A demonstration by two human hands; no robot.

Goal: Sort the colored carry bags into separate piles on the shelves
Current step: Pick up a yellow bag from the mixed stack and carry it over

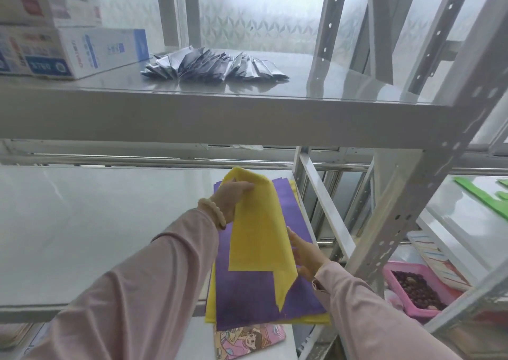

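Note:
A yellow carry bag (257, 230) hangs lifted above a pile on the right end of the middle shelf (96, 222). My left hand (232, 196) grips its top edge. My right hand (306, 258) holds its lower right edge, fingers partly hidden behind the fabric. Under it lies a purple bag (247, 296), with another yellow bag (211, 304) showing beneath that. Green bags (483, 197) lie on the neighbouring shelf at the far right.
The upper shelf (220, 112) carries boxes (68, 51) on the left and a fan of silver packets (214, 64) in the middle. A grey upright post (398, 194) stands right of the pile. A pink basket (412, 288) and a cartoon-printed item (247, 339) sit lower down.

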